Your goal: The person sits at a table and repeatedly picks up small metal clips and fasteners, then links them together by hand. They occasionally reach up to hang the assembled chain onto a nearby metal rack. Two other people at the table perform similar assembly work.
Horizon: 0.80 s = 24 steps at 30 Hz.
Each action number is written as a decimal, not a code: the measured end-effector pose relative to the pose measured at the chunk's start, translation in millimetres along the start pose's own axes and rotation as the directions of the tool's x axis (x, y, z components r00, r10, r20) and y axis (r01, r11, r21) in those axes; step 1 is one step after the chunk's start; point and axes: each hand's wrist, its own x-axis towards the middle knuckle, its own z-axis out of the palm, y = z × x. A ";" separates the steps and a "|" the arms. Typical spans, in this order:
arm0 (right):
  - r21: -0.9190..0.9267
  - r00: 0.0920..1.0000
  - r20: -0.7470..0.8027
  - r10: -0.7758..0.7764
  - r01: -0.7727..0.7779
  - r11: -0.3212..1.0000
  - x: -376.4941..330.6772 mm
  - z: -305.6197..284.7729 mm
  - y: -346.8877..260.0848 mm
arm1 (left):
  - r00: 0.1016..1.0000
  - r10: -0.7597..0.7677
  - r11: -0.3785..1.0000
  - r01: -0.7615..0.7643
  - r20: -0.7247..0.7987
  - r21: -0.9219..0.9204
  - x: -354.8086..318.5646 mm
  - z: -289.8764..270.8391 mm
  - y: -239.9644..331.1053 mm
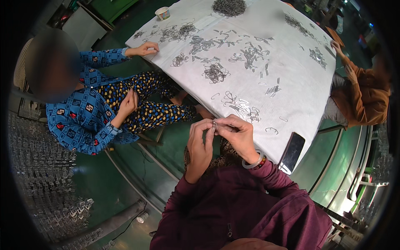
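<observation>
Both my hands meet at the near edge of the table, fingertips almost touching. A small shiny metal piece [214, 124] is pinched between them; its exact shape is mostly covered by the fingers. My left hand [199, 146] has thumb and forefinger closed on it from the left. From the right, my right hand [238, 135] grips it the same way, with a pale bangle [254, 162] at the wrist. Just beyond my fingers lie thin curved wire hooks [253, 114] and narrow flat metal strips [240, 107].
White cloth covers the table [287, 110]. Farther back are a dark wire-hook heap [215, 73], scattered metal strips [254, 54], a large dark pile [229, 7] and a paper cup [163, 13]. A phone [291, 152] lies right. Co-workers sit left [79, 112] and right [364, 98].
</observation>
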 end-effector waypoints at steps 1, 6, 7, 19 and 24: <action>-0.043 1.000 0.009 -0.027 0.027 0.999 -5.2 3.8 -3.5 | 0.998 -0.044 0.995 0.041 -0.036 -0.090 -7.6 -0.3 -0.8; -0.197 0.980 0.121 -0.159 0.181 0.964 0.6 -12.0 2.6 | 0.986 -0.160 0.930 0.138 -0.036 -0.340 -13.7 2.1 -4.4; -0.193 0.985 0.084 -0.151 0.165 0.967 9.2 -21.7 -0.8 | 0.988 -0.148 0.926 0.127 -0.033 -0.356 -10.9 1.1 -4.0; -0.967 0.965 0.254 -0.071 0.255 0.011 135.3 -183.1 46.4 | 0.998 -0.055 0.942 0.060 0.026 -0.330 -4.2 -4.7 3.6; -0.940 0.937 0.334 -0.104 0.340 0.039 148.5 -182.3 48.1 | 0.995 -0.053 0.952 0.077 0.089 -0.297 -10.6 -4.9 -4.9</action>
